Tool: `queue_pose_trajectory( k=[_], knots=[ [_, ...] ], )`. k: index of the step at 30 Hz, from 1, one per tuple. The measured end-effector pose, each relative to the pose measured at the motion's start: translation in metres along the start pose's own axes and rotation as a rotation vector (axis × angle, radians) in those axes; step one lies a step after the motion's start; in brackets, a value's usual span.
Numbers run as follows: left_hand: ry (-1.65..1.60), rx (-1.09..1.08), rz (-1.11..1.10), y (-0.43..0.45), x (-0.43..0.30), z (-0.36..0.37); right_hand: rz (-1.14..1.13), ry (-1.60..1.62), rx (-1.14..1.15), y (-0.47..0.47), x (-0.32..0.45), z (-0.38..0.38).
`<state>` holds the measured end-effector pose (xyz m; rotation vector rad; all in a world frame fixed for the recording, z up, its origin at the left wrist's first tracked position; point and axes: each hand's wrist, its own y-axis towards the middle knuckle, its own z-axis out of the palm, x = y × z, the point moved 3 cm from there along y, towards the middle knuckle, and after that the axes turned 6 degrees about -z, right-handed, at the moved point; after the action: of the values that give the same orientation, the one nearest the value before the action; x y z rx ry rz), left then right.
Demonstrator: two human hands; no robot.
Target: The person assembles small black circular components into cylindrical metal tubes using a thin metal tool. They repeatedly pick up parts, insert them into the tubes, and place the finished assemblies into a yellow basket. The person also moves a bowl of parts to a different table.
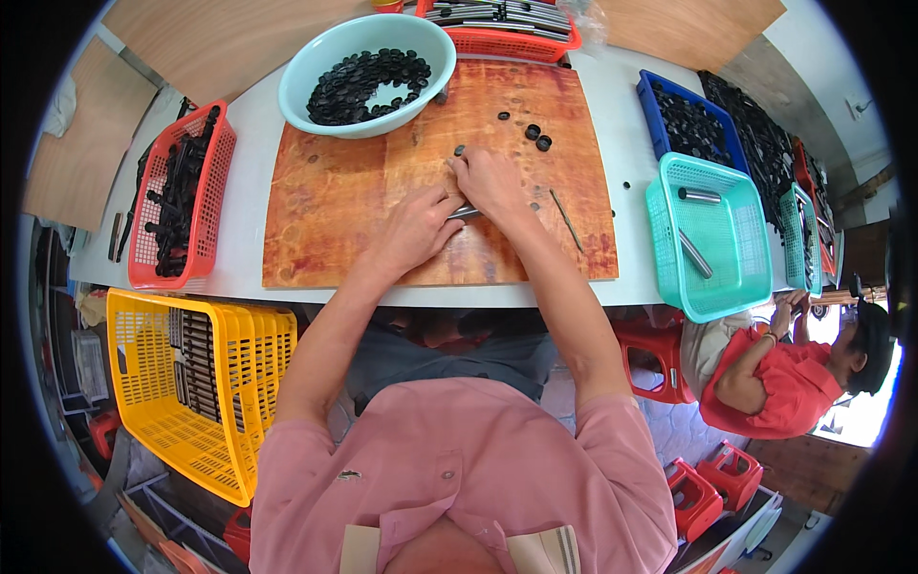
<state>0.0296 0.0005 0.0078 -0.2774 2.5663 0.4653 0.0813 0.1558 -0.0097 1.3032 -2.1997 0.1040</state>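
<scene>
My left hand (423, 226) grips a short dark metal tube (465, 211) that lies low over the reddish wooden board (330, 208). Close beside it, my right hand (489, 179) is bent over the tube's far side; its fingertips are partly hidden, so its hold is unclear. Just beyond its fingers lies a small dark round cap (460, 150). Several black caps (532, 132) rest farther up the board, and a thin rod (567, 221) lies to the right. At the board's far left edge stands a pale blue bowl (287, 93) of black caps.
A red basket (224, 151) of black parts stands left, a yellow crate (237, 337) below it. On the right are a green basket (760, 237) with tubes and a blue tray (649, 115) of black parts. Another red basket (502, 44) stands behind. A co-worker (774, 387) sits at right.
</scene>
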Motion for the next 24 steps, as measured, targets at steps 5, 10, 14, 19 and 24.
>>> queue_pose_trajectory(
  k=[5, 10, 14, 19, 24],
  knots=[
    [0.035, -0.017, 0.025, -0.001, 0.007, 0.005, -0.058, -0.106, -0.138, -0.003, -0.004, 0.015],
    [0.014, -0.044, 0.013, -0.001, 0.008, 0.005, -0.076, -0.143, -0.190, -0.001, -0.002, 0.013],
    [-0.021, -0.085, 0.023, 0.001, 0.009, 0.009, -0.059, -0.139, -0.172, -0.002, -0.001, 0.011],
    [-0.014, -0.068, 0.009, 0.001, 0.008, 0.011, -0.046, -0.140, -0.157, -0.006, -0.001, 0.010],
    [-0.021, -0.084, 0.034, 0.005, 0.016, 0.018, -0.059, -0.170, -0.189, -0.002, 0.000, 0.010]
  ],
)
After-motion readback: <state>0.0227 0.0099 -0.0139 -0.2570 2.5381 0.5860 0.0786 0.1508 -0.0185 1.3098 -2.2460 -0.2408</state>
